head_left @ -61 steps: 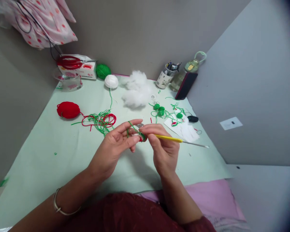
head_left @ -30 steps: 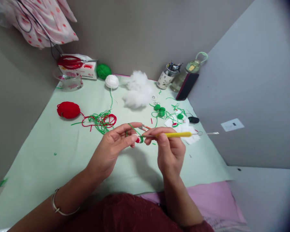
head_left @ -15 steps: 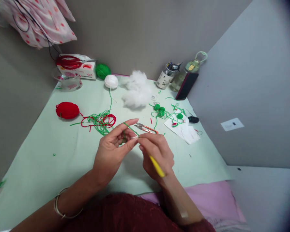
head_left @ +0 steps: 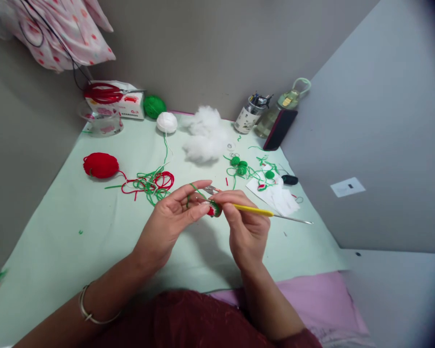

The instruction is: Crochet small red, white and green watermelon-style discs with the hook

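Not much luck with writing here: the white box (head_left: 134, 110) has red print and a row of dark characters, all too small to read, and the label on the pen cup (head_left: 247, 120) won't resolve either.

Left hand (head_left: 165, 222) has thumb and fingers pinched on one little red, white and green crochet piece (head_left: 214, 209), with green yarn (head_left: 199, 192) looped over the index finger. Right hand (head_left: 248, 232) is clamped on one yellow-grip hook (head_left: 255, 210), working end right by the piece. So the piece sits between both hands, above the table (head_left: 94, 256).

Count so far: three yarn balls, i.e. red (head_left: 101, 165), green (head_left: 154, 107) and white (head_left: 166, 123); four small green balls (head_left: 242, 167), three bunched plus one on the white paper (head_left: 279, 197); one red-handled scissors (head_left: 103, 93), one orange-handled snips (head_left: 210, 189), one phone (head_left: 281, 129), one bottle (head_left: 289, 100).
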`<state>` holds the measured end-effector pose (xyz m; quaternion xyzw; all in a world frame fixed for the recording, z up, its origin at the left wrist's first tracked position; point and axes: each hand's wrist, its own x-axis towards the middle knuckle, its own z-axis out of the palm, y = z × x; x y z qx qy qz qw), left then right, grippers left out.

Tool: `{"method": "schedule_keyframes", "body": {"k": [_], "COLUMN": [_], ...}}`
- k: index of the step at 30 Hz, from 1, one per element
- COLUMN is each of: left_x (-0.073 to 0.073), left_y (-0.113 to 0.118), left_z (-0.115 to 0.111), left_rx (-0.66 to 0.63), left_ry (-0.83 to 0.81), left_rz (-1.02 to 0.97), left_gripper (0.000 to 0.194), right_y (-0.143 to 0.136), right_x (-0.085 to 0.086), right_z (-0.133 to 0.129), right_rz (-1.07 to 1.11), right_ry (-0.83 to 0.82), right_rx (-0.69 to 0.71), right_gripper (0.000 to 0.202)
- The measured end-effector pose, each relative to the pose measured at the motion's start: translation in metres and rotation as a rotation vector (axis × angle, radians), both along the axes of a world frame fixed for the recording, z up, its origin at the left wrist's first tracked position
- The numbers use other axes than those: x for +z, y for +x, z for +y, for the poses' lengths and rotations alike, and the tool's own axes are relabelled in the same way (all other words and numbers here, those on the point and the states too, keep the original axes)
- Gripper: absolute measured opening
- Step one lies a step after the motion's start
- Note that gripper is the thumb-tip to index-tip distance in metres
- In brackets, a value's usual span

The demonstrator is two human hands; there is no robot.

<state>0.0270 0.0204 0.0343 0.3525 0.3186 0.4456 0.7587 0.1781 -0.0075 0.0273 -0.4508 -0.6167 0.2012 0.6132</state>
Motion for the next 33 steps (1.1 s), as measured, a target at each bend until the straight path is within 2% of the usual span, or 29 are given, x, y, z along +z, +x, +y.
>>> {"method": "schedule_keyframes", "body": {"k": [2, 5, 6, 8, 10, 12, 16, 22, 25, 28, 31, 33], "left_x": [-0.001, -0.001, -0.001, -0.001, -0.001, -0.001, -0.001, -0.001, -0.002, -0.004, -0.005, -0.004], "left_y": [0.002, 0.002, 0.000, -0.002, -0.005, -0.005, -0.002, -0.005, -0.008, -0.008, -0.006, -0.003], "left_z": [0.000, 0.003, 0.005, 0.008, 0.009, 0.008, 0.005, 0.007, 0.007, 0.005, 0.003, 0.002], "left_rx": [0.027, -0.041, -0.070, -0.101, -0.082, -0.058, -0.047, -0.042, -0.015, 0.027, 0.085, 0.103], "left_ry": [-0.007, -0.129, -0.177, -0.234, -0.218, -0.152, -0.059, -0.056, -0.032, 0.034, 0.103, 0.091], "left_rz": [-0.009, -0.071, -0.099, -0.148, -0.144, -0.093, -0.018, 0.042, 0.095, 0.139, 0.206, 0.175], "left_gripper": [0.036, 0.041, 0.040, 0.035, 0.031, 0.030, 0.029, 0.028, 0.029, 0.029, 0.031, 0.038], "right_y": [-0.001, 0.001, 0.003, 0.006, 0.008, 0.008, 0.007, 0.011, 0.010, 0.007, 0.003, 0.001], "right_x": [-0.004, -0.005, -0.004, -0.001, 0.002, 0.002, -0.004, -0.003, 0.003, 0.006, 0.001, -0.006], "right_z": [-0.003, -0.006, -0.006, -0.004, -0.001, 0.002, 0.005, 0.006, 0.002, -0.003, -0.006, -0.006], "right_rz": [-0.148, -0.342, -0.322, -0.133, 0.108, 0.241, 0.298, 0.376, 0.276, 0.032, -0.247, -0.419], "right_ry": [0.079, 0.196, 0.187, 0.091, -0.018, -0.086, -0.176, -0.232, -0.180, -0.043, 0.138, 0.246], "right_rx": [-0.069, -0.119, -0.122, -0.101, -0.031, 0.063, 0.122, 0.160, 0.117, 0.027, -0.014, -0.072], "right_gripper": [0.023, 0.030, 0.028, 0.023, 0.020, 0.017, 0.015, 0.021, 0.020, 0.020, 0.023, 0.026]}}
